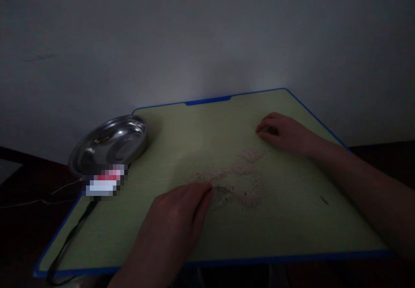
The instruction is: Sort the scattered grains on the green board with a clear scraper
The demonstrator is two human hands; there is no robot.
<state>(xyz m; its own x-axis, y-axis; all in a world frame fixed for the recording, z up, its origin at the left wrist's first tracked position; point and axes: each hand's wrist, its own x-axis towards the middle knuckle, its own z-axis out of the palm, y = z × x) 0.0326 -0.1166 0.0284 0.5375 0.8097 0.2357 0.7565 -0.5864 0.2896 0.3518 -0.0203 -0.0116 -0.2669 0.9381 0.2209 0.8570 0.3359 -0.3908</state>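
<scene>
My left hand (178, 214) lies low over the board, thumb and forefinger pinched together. At its fingertips is a thin, see-through greyish piece (223, 194), too dim to name. Just beyond and beside it, small pale grains (248, 160) are spread in loose patches, with a few dark specks among them. My right hand (280, 132) rests farther back to the right, fingers curled and thumb close to the forefinger. Whether something tiny is between those fingertips cannot be made out.
A shiny metal bowl (125, 139) stands at the board's left edge. Near it are a blurred-out card (105, 180) and a black strap (74, 232). The pale green board (201, 136) has a blue rim. A small dark sliver (324, 200) lies right. Behind rises a wall (207, 33).
</scene>
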